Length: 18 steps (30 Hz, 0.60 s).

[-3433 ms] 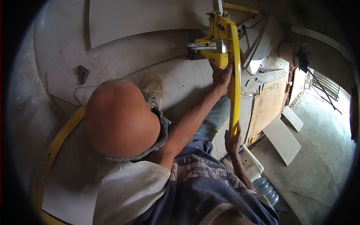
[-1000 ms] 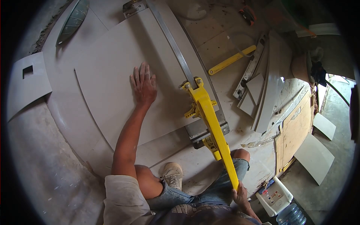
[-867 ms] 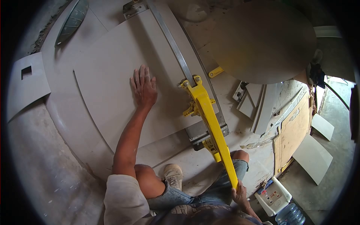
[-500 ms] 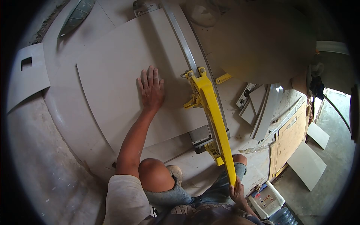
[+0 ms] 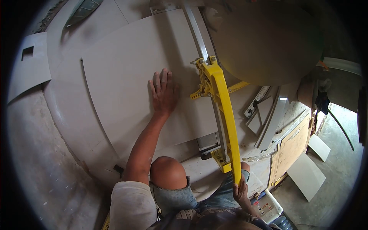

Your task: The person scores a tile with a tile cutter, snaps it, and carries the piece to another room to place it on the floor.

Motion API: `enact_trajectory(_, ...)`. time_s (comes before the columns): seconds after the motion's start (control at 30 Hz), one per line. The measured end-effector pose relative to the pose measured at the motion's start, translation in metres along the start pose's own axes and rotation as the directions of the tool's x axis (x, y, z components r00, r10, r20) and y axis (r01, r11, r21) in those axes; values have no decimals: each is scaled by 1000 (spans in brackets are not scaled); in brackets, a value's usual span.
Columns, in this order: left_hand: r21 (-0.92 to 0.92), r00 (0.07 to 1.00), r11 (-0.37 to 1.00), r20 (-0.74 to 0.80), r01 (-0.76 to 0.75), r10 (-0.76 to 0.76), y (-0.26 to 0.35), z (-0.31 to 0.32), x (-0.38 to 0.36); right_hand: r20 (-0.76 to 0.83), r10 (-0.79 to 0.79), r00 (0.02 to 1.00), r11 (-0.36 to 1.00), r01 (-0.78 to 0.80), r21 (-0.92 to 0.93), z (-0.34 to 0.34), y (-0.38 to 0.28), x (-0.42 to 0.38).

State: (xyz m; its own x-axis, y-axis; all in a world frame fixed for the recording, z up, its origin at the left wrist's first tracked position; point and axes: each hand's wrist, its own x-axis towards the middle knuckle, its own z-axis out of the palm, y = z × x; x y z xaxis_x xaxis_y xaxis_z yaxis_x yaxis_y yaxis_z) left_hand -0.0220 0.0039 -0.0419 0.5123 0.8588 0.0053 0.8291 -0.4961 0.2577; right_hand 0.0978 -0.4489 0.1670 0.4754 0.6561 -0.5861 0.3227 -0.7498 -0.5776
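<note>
My left hand (image 5: 165, 94) lies flat on a large pale tile (image 5: 126, 80), fingers spread and pointing away from me. To its right, a long yellow lever of a tile cutter (image 5: 228, 119) runs toward me, and my right hand (image 5: 240, 191) is wrapped round its near end. The cutter's steel rail (image 5: 196, 30) crosses above the tile's right part and passes through the yellow carriage. Beneath the tile's near right corner, part of the cutter's base (image 5: 209, 143) shows.
Tile offcuts (image 5: 264, 113) lie on the right. More pale pieces (image 5: 306, 176) rest on the floor beside a white container (image 5: 268, 209). A tile with a square hole (image 5: 28, 65) is at the far left. A blurred dark round shape (image 5: 268, 44) covers the upper right.
The yellow carriage has moved slightly away from me along the rail, with my right hand still on the lever. The view has shifted a little; my left hand remains flat on the tile.
</note>
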Motion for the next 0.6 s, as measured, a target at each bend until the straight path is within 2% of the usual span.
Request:
enact_trajectory(0.2,-4,1000,1000,-2,-3,3,1,-1,0,-76,-122,990,992,118,-47,2,-32,32)
enact_trajectory(0.3,5,1000,1000,4,2,-2,1,-2,1,-25,-100,995,994,99,-52,-2,-49,45)
enact_trajectory(0.4,-2,1000,1000,1,3,-3,1,-4,1,-63,-175,982,982,170,-82,-1,-69,59)
enact_trajectory(0.5,-14,1000,1000,9,3,-3,0,-3,1,-59,-130,990,991,127,-51,-1,-66,63)
enact_trajectory(0.6,-27,1000,1000,23,5,-4,1,-5,1,-78,-172,982,982,166,-85,0,-66,75)
